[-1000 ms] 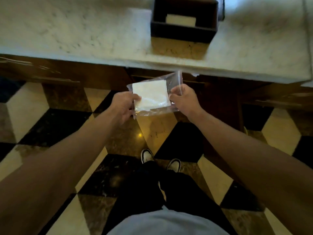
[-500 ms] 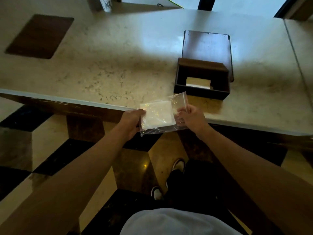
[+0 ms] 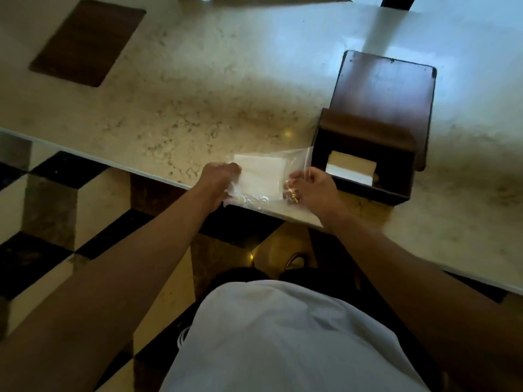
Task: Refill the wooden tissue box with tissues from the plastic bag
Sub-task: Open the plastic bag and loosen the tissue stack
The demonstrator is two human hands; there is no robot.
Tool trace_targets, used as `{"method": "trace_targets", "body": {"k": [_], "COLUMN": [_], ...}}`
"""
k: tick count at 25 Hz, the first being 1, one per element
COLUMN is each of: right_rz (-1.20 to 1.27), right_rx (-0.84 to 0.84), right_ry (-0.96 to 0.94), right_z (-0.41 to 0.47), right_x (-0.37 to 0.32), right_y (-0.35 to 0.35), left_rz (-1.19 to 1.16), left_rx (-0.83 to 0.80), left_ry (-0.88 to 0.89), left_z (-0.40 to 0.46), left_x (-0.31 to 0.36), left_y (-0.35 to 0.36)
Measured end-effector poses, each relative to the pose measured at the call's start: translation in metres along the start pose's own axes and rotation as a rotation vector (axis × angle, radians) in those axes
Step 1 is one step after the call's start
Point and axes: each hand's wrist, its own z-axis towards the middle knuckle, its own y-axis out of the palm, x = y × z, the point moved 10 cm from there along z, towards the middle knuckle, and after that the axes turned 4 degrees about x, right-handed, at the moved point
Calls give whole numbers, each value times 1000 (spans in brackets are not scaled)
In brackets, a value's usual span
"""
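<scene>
- so I've got the clear crinkly plastic bag [image 3: 261, 179] held up just below centre frame, over the near edge of the pale speckled marble counter [image 3: 198, 89]; the flat white stack of tissues [image 3: 259, 176] is sealed up inside it
- my left hand [image 3: 216, 181] is clamped on the bag's left end, fingers curled round the plastic; my right hand [image 3: 314, 189] pinches the right end, where the loose film sticks up past the stack
- the dark wooden tissue box [image 3: 365, 162] sits right of centre, just beside my right hand; it's open on top, with a small white-and-tan wad low inside, so it's nearly out; its flat dark wooden lid [image 3: 385, 89] lies behind it, toward upper right
- step-wise I reckon I'm at opening the bag; nothing has gone in the box yet
- next move probably wants the right hand to find the bag's mouth and pull it apart while the left keeps the stack steady, then slide the tissues out whole so they don't fan out
- hard to tell: where the bag's opening actually is, glare and blur eat the film's edges; my fingertips are tucked out of sight behind the plastic; can't make out what the wad in the box is exactly
- upper left there's a dark brown rectangular mat [image 3: 87, 42], just sitting there
</scene>
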Motion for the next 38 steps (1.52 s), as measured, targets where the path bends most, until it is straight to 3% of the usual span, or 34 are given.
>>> {"method": "trace_targets", "body": {"k": [10, 19, 22, 26, 29, 31, 36, 38], "right_rz": [-53, 30, -21, -150, -240, -225, -136, -100], "right_rx": [50, 85, 112, 137, 170, 166, 118, 94], "right_ry": [147, 285, 269, 233, 181, 154, 49, -11], "right_z": [42, 58, 60, 58, 55, 51, 40, 37], "right_x": [8, 41, 41, 35, 26, 18, -9, -27], "right_y": [8, 28, 28, 24, 17, 16, 18, 16], "left_rz": [280, 578, 669, 686, 772, 724, 684, 672], "left_rx": [-34, 39, 66, 121, 184, 83, -385, -455], "left_ry": [83, 217, 288, 254, 465, 535, 406, 439], "left_z": [78, 112, 112, 111, 89, 72, 31, 14], "left_x": [24, 32, 36, 37, 57, 66, 64, 72], "left_y": [19, 4, 6, 0, 6, 28, 103, 115]}}
